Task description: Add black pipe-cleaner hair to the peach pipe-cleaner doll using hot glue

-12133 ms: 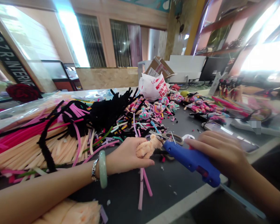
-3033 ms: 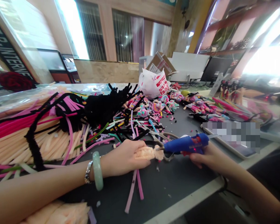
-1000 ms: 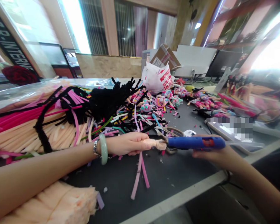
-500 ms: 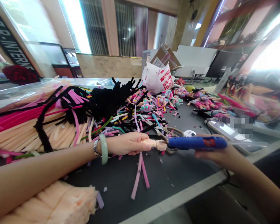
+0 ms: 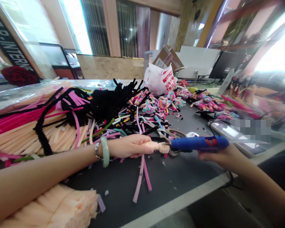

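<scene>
My left hand (image 5: 136, 146) is closed on a small piece made of peach pipe cleaner (image 5: 163, 148), which sticks out past the fingertips to the right. In my right hand (image 5: 215, 156) is a blue hot glue gun (image 5: 197, 143), held level with its nozzle at the peach piece. A clear glue stick (image 5: 249, 142) juts from the gun's back end. Two pink pipe cleaners (image 5: 142, 180) hang or lie below my left hand; whether they are held cannot be seen. Scissors (image 5: 178, 132) lie just behind the nozzle, partly covered by the gun.
Peach pipe cleaners (image 5: 26, 136) and a black bundle (image 5: 109, 99) cover the left. Several small pipe-cleaner dolls (image 5: 163, 103) lie before a white plastic bag (image 5: 158, 79). A phone (image 5: 235, 136) rests at right. A thick peach bundle (image 5: 68, 209) lies near the front edge.
The glue gun and my right hand have shifted very slightly to the left. My left hand and the peach piece stay almost where they were.
</scene>
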Available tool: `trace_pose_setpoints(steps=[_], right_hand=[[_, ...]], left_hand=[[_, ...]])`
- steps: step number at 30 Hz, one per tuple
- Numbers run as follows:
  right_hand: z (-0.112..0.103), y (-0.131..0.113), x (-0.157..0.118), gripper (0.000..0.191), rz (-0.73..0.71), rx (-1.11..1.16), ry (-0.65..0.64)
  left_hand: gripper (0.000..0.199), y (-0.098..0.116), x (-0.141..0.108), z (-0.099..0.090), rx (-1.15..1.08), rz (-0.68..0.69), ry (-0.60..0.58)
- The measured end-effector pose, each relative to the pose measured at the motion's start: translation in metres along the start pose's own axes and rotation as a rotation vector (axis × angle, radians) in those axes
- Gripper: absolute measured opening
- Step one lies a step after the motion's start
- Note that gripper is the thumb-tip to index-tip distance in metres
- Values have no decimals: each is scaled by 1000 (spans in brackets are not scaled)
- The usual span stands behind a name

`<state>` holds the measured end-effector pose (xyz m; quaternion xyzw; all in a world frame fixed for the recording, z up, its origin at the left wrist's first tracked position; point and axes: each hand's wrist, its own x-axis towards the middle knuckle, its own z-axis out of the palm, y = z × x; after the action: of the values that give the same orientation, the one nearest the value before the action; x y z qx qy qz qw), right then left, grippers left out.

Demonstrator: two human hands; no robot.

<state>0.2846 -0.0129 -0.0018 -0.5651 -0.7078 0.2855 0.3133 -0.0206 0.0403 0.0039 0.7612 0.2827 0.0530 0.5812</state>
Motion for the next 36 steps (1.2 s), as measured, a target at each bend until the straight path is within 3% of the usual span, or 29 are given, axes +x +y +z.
trace_pose_setpoints(steps=[36], right_hand=[[-2, -3, 0, 47, 1, 2, -17]], left_hand=[[30, -1, 0, -1, -27, 6, -18]])
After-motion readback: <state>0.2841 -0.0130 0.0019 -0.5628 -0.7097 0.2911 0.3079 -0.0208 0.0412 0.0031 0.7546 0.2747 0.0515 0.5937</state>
